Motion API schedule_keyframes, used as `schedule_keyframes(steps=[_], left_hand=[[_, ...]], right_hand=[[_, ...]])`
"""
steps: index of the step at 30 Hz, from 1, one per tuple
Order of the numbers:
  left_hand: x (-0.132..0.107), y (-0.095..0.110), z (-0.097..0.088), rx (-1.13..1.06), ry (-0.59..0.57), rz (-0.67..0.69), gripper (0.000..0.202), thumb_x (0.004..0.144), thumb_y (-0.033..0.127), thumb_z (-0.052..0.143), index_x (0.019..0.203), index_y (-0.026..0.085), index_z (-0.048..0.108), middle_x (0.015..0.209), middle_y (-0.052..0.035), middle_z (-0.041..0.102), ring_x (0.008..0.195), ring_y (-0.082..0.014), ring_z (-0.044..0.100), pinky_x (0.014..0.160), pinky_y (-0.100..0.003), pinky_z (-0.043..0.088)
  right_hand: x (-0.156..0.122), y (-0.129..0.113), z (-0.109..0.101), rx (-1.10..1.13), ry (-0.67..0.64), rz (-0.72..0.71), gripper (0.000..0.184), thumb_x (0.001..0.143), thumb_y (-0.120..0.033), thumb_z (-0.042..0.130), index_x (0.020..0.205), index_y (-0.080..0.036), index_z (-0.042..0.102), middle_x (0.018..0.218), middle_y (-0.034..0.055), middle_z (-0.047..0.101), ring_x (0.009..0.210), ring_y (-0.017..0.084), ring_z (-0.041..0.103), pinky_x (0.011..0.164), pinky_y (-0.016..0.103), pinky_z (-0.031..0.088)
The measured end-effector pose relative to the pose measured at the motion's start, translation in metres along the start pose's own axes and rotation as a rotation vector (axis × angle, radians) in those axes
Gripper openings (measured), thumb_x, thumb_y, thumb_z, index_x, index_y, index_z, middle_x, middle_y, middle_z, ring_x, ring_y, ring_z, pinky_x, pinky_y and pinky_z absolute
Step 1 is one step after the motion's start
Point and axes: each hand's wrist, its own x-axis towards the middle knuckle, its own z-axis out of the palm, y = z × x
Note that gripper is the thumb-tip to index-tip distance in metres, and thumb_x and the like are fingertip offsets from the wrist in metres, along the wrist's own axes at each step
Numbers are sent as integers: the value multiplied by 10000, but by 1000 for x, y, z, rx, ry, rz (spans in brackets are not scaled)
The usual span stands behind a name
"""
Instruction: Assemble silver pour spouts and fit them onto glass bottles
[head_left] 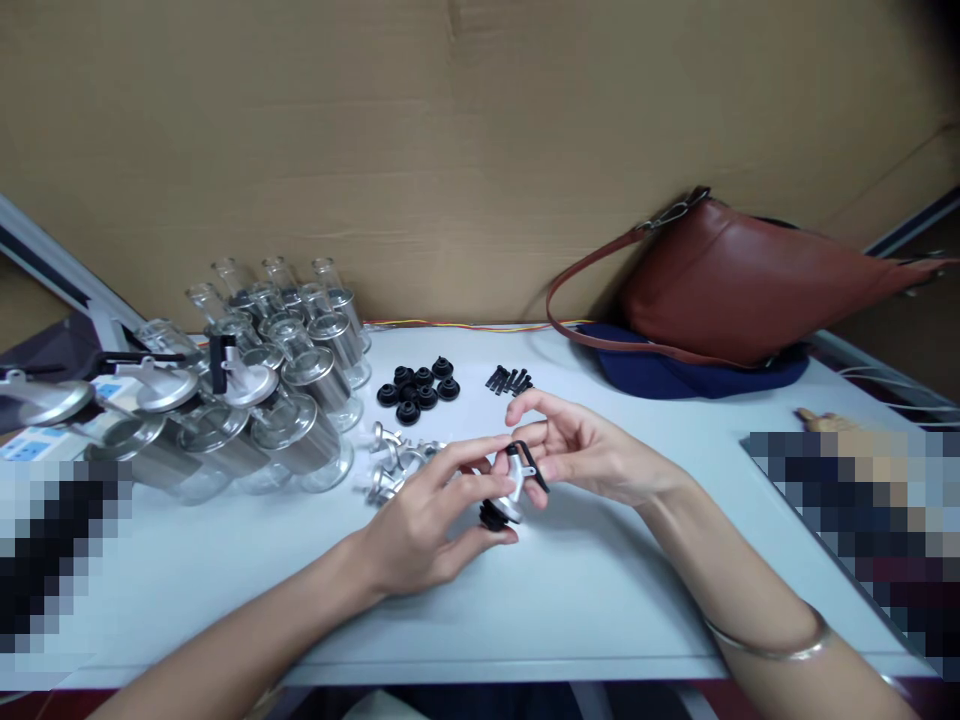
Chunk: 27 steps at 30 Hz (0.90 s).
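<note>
Between my two hands is a silver pour spout with a black ribbed stopper at its base and a black lever at its tip. My left hand grips it low down, thumb under the stopper and fingers along the side. From the right, my right hand pinches the black lever between thumb and fingers; part of that grip is hidden. Several loose silver spouts lie just behind my left hand. Beyond them sit several black ribbed stoppers, and small black rod-like pieces form a little pile.
Glass bottles with metal sleeves crowd the left of the white table; some front ones carry silver spouts. A brown bag rests on dark blue cloth at the back right. A cardboard wall stands behind.
</note>
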Motion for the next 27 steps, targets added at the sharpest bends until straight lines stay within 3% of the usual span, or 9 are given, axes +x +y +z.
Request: schedule_keyframes(steps=[5,12,27], left_hand=[[1,1,0,-7,8,-4,241,895,260,576,1108,165,518,1221,-172,563,1055,-188,629,847,-302,579],[-2,1,1,-33,7,2,263,870,237,612,1108,161,528,1218,-174,566,1008,-188,644,826,-306,581],[-2,-1,2,-25,34,37,254,867,246,619,1081,131,549,1198,-190,574,1093,-201,620,896,-295,560]], right_hand=[[1,0,2,-22,22,-4,350,768,-230,769,953,-193,474,870,19,729,630,80,675,619,196,507],[0,2,-1,17,-57,-37,327,812,-171,730,967,-193,443,883,22,731,656,85,690,613,194,537],[1,5,1,-11,-51,-95,435,823,-160,722,930,-238,307,893,4,690,671,90,684,585,189,533]])
